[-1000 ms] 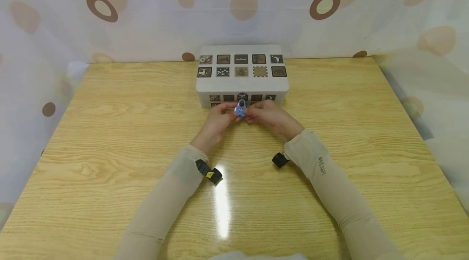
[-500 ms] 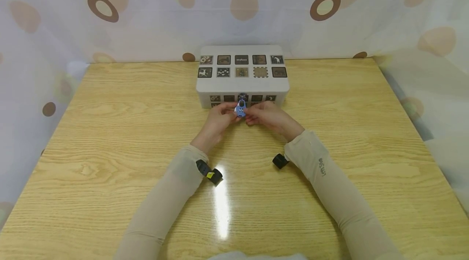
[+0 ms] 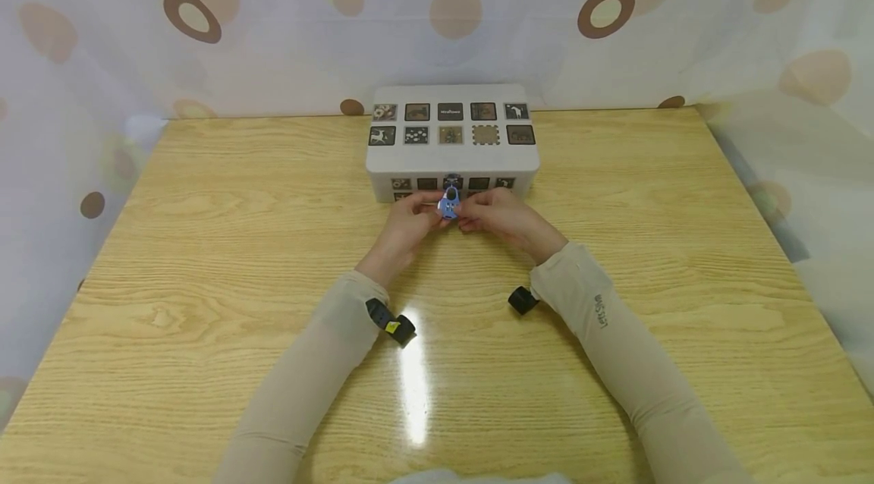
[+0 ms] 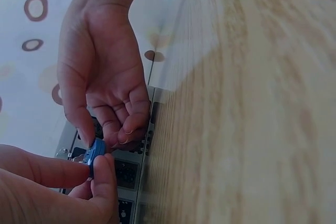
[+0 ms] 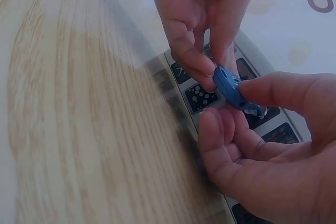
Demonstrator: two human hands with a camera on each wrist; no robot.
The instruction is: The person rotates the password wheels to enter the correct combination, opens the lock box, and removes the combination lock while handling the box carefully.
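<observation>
A person's two bare hands meet at the front of a white, picture-covered box [image 3: 451, 160] on a wooden table [image 3: 205, 256], the left hand [image 3: 407, 220] and right hand [image 3: 504, 215] each pinching a small blue padlock-like piece [image 3: 448, 208] between thumb and curled fingers. It sits against the middle of the box's front, just below the lid edge; whether it is fastened there cannot be told. The step appears to be working this lock, calling next for one steadying grip and small, precise finger movements.
</observation>
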